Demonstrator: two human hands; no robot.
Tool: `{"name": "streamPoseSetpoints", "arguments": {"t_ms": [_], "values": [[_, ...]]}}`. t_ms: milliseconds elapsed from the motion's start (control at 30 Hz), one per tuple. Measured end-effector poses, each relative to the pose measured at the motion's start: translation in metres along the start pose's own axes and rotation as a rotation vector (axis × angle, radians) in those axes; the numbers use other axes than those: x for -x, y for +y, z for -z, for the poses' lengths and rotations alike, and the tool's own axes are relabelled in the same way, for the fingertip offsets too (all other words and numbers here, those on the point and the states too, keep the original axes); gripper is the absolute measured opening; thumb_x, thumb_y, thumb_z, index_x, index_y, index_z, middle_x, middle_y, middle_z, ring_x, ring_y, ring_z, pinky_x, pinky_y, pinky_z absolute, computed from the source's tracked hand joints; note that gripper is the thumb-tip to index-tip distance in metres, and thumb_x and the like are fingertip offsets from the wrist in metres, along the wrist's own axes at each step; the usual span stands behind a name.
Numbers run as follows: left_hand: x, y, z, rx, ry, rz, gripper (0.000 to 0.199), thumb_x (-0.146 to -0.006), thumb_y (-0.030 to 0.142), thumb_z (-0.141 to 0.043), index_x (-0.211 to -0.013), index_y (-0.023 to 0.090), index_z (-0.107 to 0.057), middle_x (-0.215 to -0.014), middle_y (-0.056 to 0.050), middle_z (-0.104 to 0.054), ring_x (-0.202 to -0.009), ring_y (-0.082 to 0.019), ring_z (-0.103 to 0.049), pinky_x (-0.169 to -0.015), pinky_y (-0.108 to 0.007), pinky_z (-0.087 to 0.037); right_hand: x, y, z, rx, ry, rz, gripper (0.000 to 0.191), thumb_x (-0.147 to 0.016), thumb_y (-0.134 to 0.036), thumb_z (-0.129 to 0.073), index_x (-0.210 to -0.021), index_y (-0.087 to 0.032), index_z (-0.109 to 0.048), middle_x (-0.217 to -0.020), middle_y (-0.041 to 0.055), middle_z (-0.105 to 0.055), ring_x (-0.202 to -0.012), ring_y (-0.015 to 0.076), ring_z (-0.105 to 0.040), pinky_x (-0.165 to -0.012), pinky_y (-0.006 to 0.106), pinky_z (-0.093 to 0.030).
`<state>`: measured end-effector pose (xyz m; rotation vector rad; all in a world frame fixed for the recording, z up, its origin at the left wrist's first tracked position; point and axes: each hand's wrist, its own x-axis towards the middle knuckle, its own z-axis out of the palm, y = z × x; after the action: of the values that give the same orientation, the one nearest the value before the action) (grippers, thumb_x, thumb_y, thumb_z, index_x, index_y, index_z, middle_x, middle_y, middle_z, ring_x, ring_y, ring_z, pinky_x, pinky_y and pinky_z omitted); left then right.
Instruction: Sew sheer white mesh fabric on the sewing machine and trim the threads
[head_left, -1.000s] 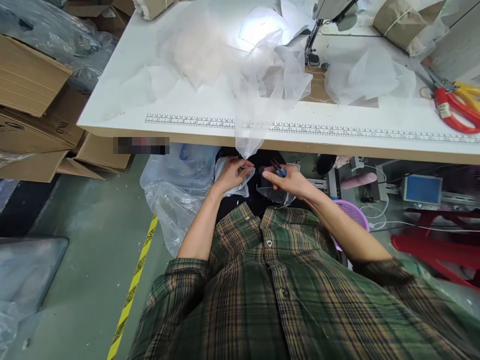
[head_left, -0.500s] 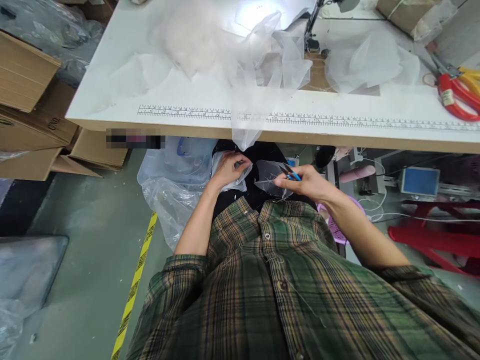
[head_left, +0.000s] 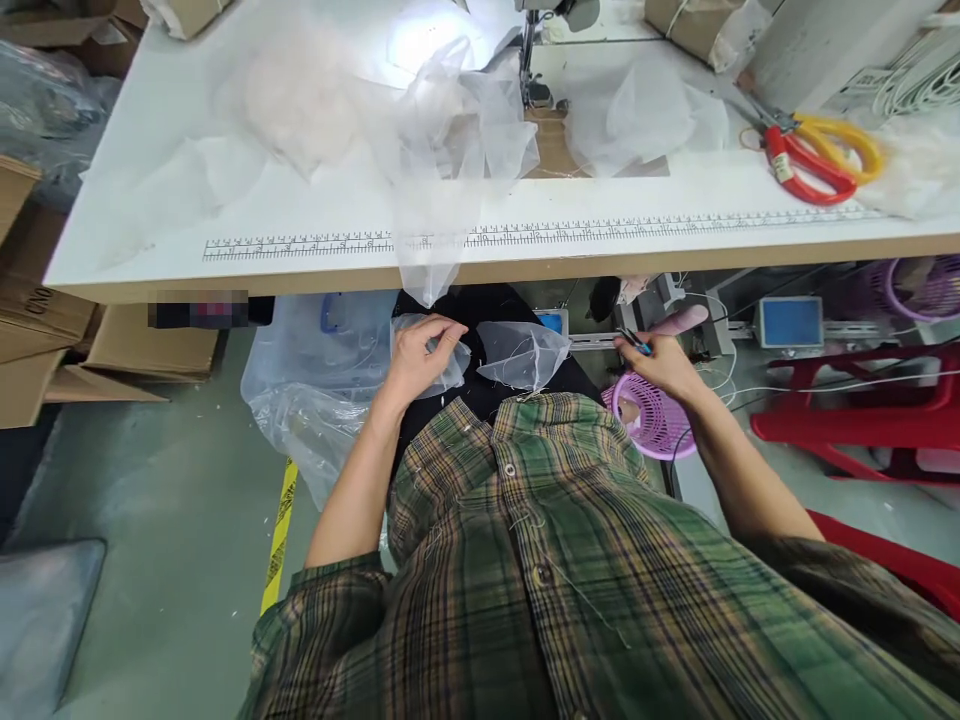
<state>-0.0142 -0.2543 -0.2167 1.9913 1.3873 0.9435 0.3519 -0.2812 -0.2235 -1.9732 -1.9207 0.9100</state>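
Note:
My left hand (head_left: 421, 355) rests over a piece of sheer white fabric (head_left: 452, 372) on my left thigh. Its thumb and fingertips meet in a pinch; what lies between them is too small to make out. Off to the side, above a purple basket, my right hand (head_left: 664, 362) is closed around thread snips (head_left: 636, 341) with blue handles. A second sheer fabric piece (head_left: 529, 352), with loose threads along its edge, lies on my right thigh, apart from both hands.
Above my lap runs the edge of a white table (head_left: 315, 272) with a printed ruler. Sheer fabric (head_left: 431, 225) hangs over it. Scissors (head_left: 806, 165) and a sewing machine (head_left: 534, 60) are on top. The purple basket (head_left: 660, 415) and red stool (head_left: 847, 425) stand right; a clear plastic bin (head_left: 322, 345) left.
My right hand has moved right with the snips, away from the fabric on my right thigh toward the basket. My left hand stays by its fabric. The view has shifted to the right.

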Motion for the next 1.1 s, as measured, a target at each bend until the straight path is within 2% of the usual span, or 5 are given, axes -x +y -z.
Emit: {"name": "streamPoseSetpoints", "arguments": {"t_ms": [433,567,700,900,1100], "values": [[-0.003,0.038,-0.07,-0.141,-0.303,0.066,0.014,-0.09,0.024,-0.062,-0.084,0.018,-0.074,-0.09,-0.007,-0.072,-0.088,-0.023,-0.07,-0.086,-0.038,-0.055,-0.031,-0.069,-0.069,-0.04,0.242,0.11,0.032,-0.089,-0.039,-0.056,-0.104,-0.017,-0.074,-0.091,0.0093,-0.074,-0.08,0.0242,-0.067,-0.071,0.033,-0.048],[0.026,0.06,-0.038,-0.069,-0.322,0.001,0.02,-0.093,0.022,-0.058,-0.084,0.022,-0.077,-0.101,-0.007,-0.075,-0.094,-0.021,-0.071,-0.088,-0.036,-0.055,-0.026,-0.061,-0.08,-0.035,0.248,0.148,0.03,-0.09,-0.034,-0.052,-0.103,-0.02,-0.074,-0.101,0.0114,-0.076,-0.091,0.0288,-0.07,-0.079,0.038,-0.052],[0.052,0.07,0.021,0.248,-0.631,-0.08,0.018,-0.095,0.028,-0.059,-0.098,0.027,-0.077,-0.114,-0.004,-0.074,-0.099,-0.018,-0.072,-0.088,-0.032,-0.056,-0.024,-0.058,-0.074,-0.029,0.293,0.187,0.035,-0.09,-0.034,-0.048,-0.107,-0.016,-0.073,-0.099,0.0164,-0.074,-0.089,0.0332,-0.07,-0.079,0.044,-0.053],[0.029,0.052,0.059,0.392,0.051,0.271,0.05,-0.091,0.06,-0.056,-0.119,0.02,-0.067,-0.115,-0.014,-0.073,-0.095,-0.022,-0.072,-0.081,-0.035,-0.059,-0.019,-0.09,-0.051,-0.122,0.404,0.459,0.031,-0.087,-0.028,-0.049,-0.106,-0.019,-0.072,-0.097,0.013,-0.073,-0.088,0.0283,-0.069,-0.081,0.041,-0.054],[-0.012,0.067,0.056,0.511,0.157,0.301,0.031,-0.087,0.05,-0.067,-0.084,0.019,-0.07,-0.079,-0.006,-0.076,-0.067,-0.014,-0.069,-0.065,-0.028,-0.057,-0.008,-0.145,-0.035,-0.329,0.38,0.715,0.023,-0.088,-0.023,-0.054,-0.101,-0.02,-0.073,-0.082,0.0076,-0.071,-0.075,0.0208,-0.066,-0.07,0.034,-0.052]]}}
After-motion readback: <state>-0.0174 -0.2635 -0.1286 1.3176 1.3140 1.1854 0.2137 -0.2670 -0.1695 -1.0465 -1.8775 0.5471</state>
